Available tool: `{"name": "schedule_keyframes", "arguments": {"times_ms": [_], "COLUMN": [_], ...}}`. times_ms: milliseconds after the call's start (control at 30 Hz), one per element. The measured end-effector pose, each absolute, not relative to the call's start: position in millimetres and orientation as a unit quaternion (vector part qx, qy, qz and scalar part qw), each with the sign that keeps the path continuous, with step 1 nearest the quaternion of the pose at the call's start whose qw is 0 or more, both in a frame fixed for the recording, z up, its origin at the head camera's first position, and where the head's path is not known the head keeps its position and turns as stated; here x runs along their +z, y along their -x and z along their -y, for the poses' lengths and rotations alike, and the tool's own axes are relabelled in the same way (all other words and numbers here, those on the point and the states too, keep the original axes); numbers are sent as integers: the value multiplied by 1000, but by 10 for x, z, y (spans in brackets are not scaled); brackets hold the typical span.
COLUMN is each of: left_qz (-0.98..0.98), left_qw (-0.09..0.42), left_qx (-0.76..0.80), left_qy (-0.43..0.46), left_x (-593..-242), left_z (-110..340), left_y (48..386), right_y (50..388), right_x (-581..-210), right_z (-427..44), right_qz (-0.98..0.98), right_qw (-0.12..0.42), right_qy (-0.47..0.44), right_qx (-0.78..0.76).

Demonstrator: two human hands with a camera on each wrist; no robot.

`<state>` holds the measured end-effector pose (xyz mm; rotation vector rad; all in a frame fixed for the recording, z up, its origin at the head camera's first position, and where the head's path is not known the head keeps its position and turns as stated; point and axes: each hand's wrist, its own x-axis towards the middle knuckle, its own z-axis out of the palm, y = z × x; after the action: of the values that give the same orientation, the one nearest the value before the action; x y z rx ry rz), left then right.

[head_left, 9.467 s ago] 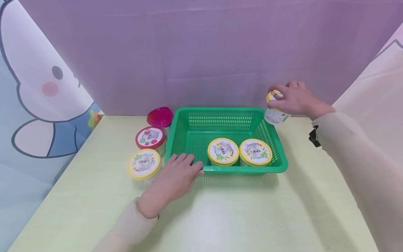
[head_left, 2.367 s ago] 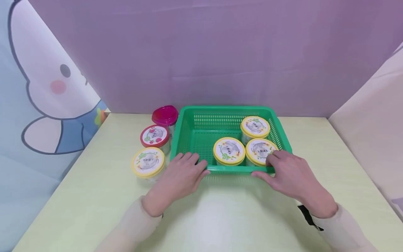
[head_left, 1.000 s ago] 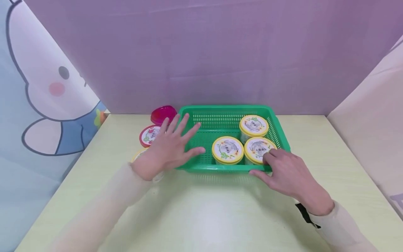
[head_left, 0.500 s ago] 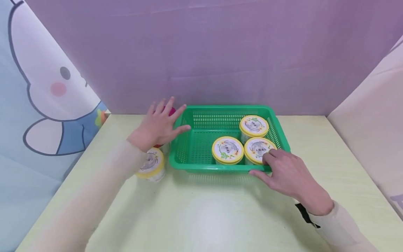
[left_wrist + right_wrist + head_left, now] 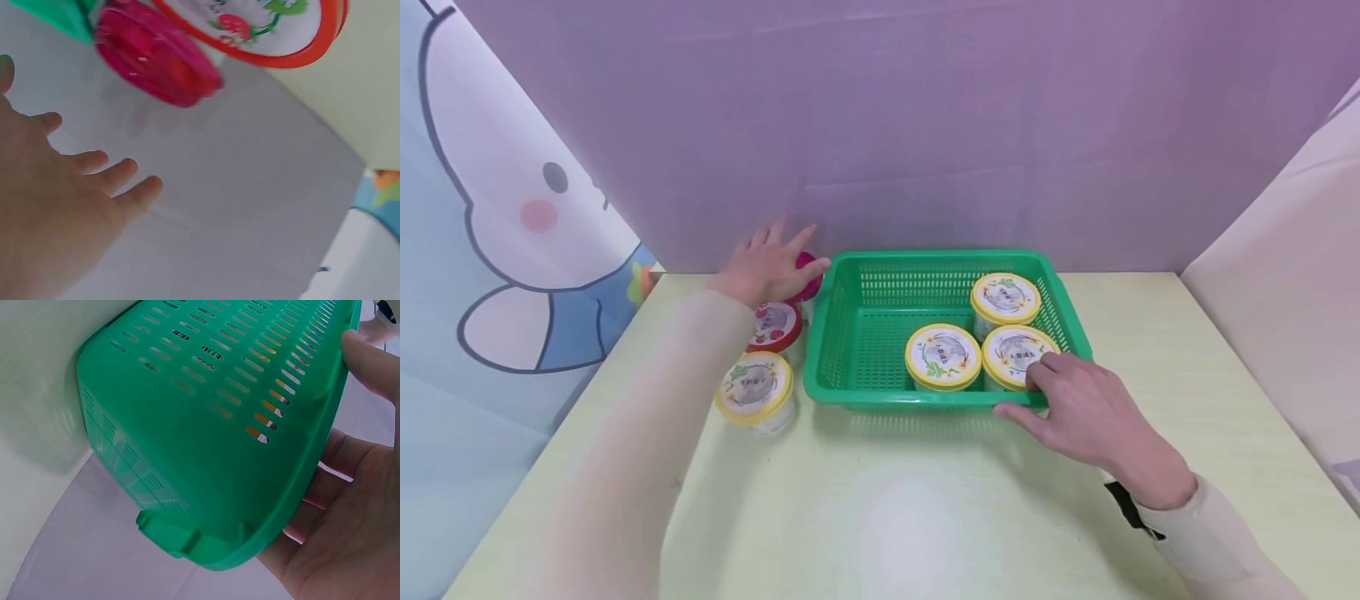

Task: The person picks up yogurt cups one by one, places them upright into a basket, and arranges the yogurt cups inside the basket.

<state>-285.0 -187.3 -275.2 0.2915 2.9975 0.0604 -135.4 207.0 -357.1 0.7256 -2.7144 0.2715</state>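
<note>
My left hand, fingers spread, hovers over the back left of the table by a cup with a glossy magenta lid. In the left wrist view that magenta lid is apart from the outstretched fingers. My right hand grips the front right rim of a green plastic basket, thumb outside and fingers inside. The right wrist view shows the same grip on the green basket. Inside stand three yellow-lidded tubs, one at the back and two along the front.
Left of the basket stand a red-lidded tub, partly behind my left sleeve, and a yellow-lidded tub nearer me. A purple cloth backdrop rises behind the table. A cartoon-print cloth hangs at the left.
Earlier the right hand set a third yellow-lidded tub in the basket, then took the front rim. The left hand let go of the rim and moved back and left toward the magenta-lidded cup.
</note>
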Motion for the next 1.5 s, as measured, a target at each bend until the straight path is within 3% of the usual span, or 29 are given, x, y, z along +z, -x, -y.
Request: {"name": "schedule_keyframes", "arguments": {"times_ms": [300,1500], "left_qz": [-993,-990], "left_qw": [99,107], "left_qx": [58,83], "left_qy": [-40,-26], "left_x": [-2877,-3079], "left_z": [1948,1874], "left_y": [3005,3191], "right_y": [1358,1361], "right_x": [-3562,-3562], "right_z": [-2072,-2074], "right_qz": [952,951], "right_qw": [149,146], "right_qy": [-251,-253], "right_qx": [94,100]}}
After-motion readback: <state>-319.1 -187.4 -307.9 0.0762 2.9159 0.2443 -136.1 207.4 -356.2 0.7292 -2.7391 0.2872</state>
